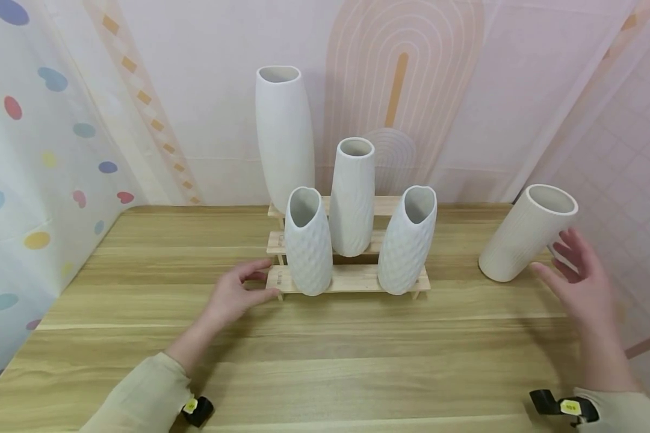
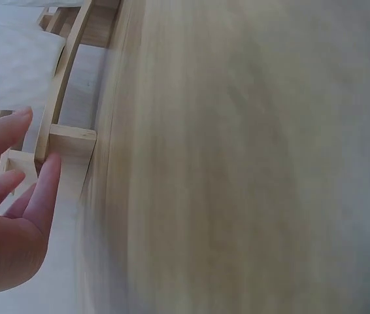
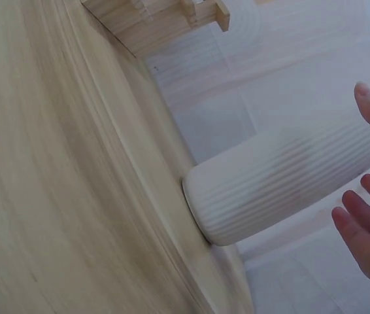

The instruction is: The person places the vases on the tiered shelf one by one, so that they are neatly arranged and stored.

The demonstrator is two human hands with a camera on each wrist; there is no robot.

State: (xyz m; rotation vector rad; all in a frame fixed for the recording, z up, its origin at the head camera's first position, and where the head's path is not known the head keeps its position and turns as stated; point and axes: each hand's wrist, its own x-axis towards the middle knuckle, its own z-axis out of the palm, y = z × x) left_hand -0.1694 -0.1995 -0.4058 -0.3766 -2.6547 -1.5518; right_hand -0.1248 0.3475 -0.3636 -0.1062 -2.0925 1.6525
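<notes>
My left hand (image 1: pixel 240 291) is at the left end of a stepped wooden stand (image 1: pixel 354 279), fingers relaxed, its fingertips (image 2: pixel 21 113) right at the lowest shelf's end. That shelf bears two textured white vases with slanted mouths, one on the left (image 1: pixel 309 255) and one on the right (image 1: pixel 407 252). On the middle step stands a slim white vase (image 1: pixel 353 204), and at the top left a tall smooth one (image 1: pixel 284 135). Off to the right, a ribbed white vase (image 3: pixel 276 186) stands upright on the table, with my right hand (image 1: pixel 585 276) beside it, fingers spread and holding nothing.
The wood-grain table (image 1: pixel 336 361) runs up to a patterned curtain (image 1: pixel 206 108) behind the stand. Another curtain with coloured dots (image 1: pixel 49 156) hangs along the left side. The ribbed vase stands apart from the stand, near the table's right side.
</notes>
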